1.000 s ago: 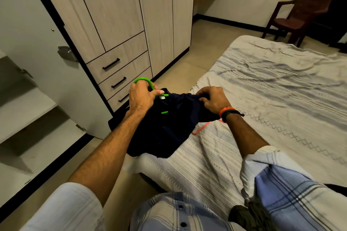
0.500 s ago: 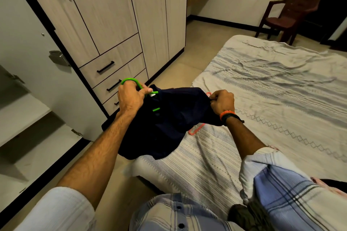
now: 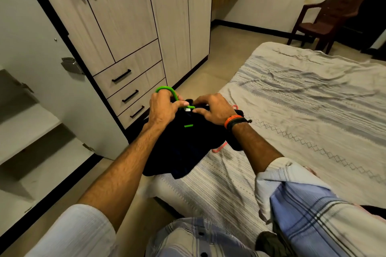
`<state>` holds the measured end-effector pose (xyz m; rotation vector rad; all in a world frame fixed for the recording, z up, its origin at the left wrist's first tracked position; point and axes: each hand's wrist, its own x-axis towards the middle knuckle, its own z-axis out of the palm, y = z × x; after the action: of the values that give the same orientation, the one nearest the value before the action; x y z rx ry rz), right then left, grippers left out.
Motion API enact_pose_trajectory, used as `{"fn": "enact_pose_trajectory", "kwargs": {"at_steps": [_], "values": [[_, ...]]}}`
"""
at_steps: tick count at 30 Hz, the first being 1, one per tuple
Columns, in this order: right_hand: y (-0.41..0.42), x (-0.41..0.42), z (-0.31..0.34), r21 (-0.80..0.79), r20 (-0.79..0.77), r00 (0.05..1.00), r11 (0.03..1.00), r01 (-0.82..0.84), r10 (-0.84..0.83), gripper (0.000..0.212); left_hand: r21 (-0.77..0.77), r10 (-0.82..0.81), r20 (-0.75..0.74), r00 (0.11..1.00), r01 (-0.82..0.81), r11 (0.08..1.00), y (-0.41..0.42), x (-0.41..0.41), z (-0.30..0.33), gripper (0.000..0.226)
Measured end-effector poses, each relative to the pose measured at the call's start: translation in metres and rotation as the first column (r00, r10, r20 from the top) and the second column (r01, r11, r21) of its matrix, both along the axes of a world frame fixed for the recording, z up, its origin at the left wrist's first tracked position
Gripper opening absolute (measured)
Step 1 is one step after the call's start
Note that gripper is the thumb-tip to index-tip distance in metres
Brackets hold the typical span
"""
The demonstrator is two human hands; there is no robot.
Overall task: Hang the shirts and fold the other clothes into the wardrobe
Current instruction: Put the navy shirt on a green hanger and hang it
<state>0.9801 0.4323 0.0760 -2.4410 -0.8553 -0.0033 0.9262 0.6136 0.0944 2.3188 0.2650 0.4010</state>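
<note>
At the centre of the frame our left hand (image 3: 161, 110) grips the neck of the green hanger (image 3: 167, 91), while our right hand (image 3: 213, 108), which half a second ago pulled at the shirt's far shoulder, has come in to pinch the collar beside it. The dark shirt (image 3: 188, 148) drapes over the bed (image 3: 292, 100) corner, so seating it looks nearly done; the open wardrobe (image 3: 31, 110) waits at left.

Left hand (image 3: 161, 108) grips green hanger (image 3: 167, 91); right hand (image 3: 213, 108) pinches dark shirt (image 3: 188, 144) (over bed corner).
</note>
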Motion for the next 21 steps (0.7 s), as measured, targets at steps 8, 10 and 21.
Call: {"fn": "enact_pose_trajectory", "kwargs": {"at_steps": [8,10,21], "values": [[-0.020,0.007,0.002,0.244,-0.117,0.988,0.961,0.130,-0.104,0.009,0.067,-0.093,-0.130,0.987,0.102,0.993,0.036,-0.006,-0.004,0.046],[-0.028,0.011,0.005,0.291,-0.137,0.980,0.940,0.180,-0.145,0.007,0.025,-0.063,-0.115,0.991,0.067,0.997,0.044,-0.006,-0.008,0.035],[-0.063,0.017,0.014,0.396,-0.142,0.956,0.871,0.291,-0.255,0.006,0.169,0.266,-0.069,0.962,-0.251,0.953,0.059,0.007,0.011,0.016]]}}
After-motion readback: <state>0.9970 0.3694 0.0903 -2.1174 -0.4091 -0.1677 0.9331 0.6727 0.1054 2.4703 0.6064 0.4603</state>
